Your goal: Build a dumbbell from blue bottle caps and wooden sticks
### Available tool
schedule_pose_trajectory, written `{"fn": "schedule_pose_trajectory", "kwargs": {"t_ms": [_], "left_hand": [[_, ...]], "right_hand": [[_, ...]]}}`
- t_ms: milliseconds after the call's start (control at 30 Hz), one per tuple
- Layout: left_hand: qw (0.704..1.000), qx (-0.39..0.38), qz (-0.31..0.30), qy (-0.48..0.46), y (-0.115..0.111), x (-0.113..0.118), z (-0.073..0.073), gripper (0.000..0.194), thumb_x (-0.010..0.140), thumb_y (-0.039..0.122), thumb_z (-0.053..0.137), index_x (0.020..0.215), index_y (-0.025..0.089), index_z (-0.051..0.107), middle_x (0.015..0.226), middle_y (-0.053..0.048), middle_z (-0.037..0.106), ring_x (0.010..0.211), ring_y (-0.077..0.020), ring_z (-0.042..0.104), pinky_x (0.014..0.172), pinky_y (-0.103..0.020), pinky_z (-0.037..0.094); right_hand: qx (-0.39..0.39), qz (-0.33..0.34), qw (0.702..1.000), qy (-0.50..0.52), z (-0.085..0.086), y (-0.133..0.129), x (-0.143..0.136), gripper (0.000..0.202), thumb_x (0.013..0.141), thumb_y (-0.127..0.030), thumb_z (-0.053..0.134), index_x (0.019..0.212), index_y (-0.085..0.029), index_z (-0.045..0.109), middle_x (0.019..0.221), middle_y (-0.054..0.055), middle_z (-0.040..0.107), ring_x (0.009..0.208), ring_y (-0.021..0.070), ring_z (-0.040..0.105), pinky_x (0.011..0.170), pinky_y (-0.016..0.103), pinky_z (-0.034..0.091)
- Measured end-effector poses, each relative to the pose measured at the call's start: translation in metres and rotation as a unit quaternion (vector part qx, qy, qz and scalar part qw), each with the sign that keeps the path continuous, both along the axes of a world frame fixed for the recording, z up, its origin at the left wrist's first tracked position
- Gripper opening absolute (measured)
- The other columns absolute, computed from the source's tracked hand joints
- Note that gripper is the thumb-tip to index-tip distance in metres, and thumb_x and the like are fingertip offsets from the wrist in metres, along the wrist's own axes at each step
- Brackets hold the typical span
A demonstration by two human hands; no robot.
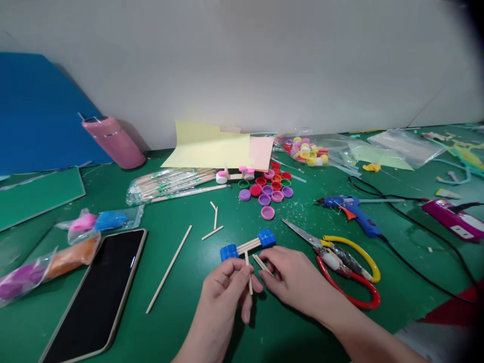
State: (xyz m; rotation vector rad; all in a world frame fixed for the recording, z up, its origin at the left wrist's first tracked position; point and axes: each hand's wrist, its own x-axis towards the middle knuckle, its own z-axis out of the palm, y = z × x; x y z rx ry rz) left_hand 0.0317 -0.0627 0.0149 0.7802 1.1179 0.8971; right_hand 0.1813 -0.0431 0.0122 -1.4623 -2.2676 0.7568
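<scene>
Between the thumb and fingers of my left hand (229,290) is a short wooden stick (248,272), held upright. My right hand (295,277) pinches a pair of short wooden pieces (261,263) close beside it. Just beyond both hands lies a small build of parallel sticks (249,246) with a blue clay-like block (266,237) at the right end and another blue block (229,251) at the left. Whether the held stick touches this build I cannot tell. Cut stick pieces (216,218) and one long stick (169,269) lie on the green table to the left.
Scissors (336,257) and a blue glue gun (351,209) with a trailing cord lie at right. Bottle caps (267,213) cluster behind the build. A phone (94,297) and bagged clay (98,222) are at left; a pink tumbler (113,143) stands behind.
</scene>
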Motion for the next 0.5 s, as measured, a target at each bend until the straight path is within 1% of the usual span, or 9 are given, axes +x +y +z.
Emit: {"fn": "schedule_pose_trajectory", "kwargs": {"t_ms": [200, 367, 433, 500], "left_hand": [[1.0, -0.003, 0.001, 0.011, 0.0013, -0.0002, 0.0015, 0.02, 0.082, 0.028, 0.049, 0.069, 0.014, 0.053, 0.059, 0.002, 0.059, 0.036, -0.001, 0.034, 0.041, -0.016, 0.025], [0.999, 0.008, 0.022, 0.042, 0.0008, -0.0034, -0.0011, 0.021, 0.079, 0.029, 0.054, 0.064, 0.014, 0.055, 0.052, 0.005, 0.05, 0.043, -0.0032, 0.034, 0.041, -0.015, 0.024], [0.999, 0.008, 0.026, 0.04, 0.0003, -0.0036, -0.0031, 0.02, 0.078, 0.029, 0.055, 0.065, 0.014, 0.055, 0.052, 0.005, 0.049, 0.043, -0.0034, 0.034, 0.041, -0.015, 0.024], [0.999, 0.007, 0.023, 0.032, -0.0002, -0.0028, -0.0051, 0.019, 0.077, 0.029, 0.056, 0.065, 0.014, 0.055, 0.053, 0.005, 0.049, 0.043, -0.0033, 0.035, 0.042, -0.016, 0.025]], "right_hand": [[-0.034, -0.025, 0.999, 0.028, 0.0006, 0.0001, 0.0032, 0.012, 0.078, -0.023, 0.054, 0.089, -0.02, 0.057, 0.067, -0.002, 0.055, 0.06, 0.0125, 0.05, 0.053, 0.021, 0.033], [-0.089, -0.035, 0.991, 0.098, 0.0033, 0.0012, 0.0063, 0.008, 0.08, -0.023, 0.051, 0.083, -0.02, 0.058, 0.062, -0.003, 0.053, 0.057, 0.0111, 0.047, 0.051, 0.02, 0.033], [-0.118, -0.047, 0.98, 0.152, 0.0034, 0.0018, 0.0074, 0.009, 0.081, -0.023, 0.05, 0.081, -0.019, 0.057, 0.061, -0.004, 0.05, 0.055, 0.01, 0.045, 0.049, 0.019, 0.033], [-0.165, -0.058, 0.956, 0.236, 0.0025, 0.002, 0.0078, 0.009, 0.081, -0.025, 0.051, 0.079, -0.017, 0.055, 0.06, -0.004, 0.048, 0.054, 0.0089, 0.044, 0.048, 0.019, 0.034]]}}
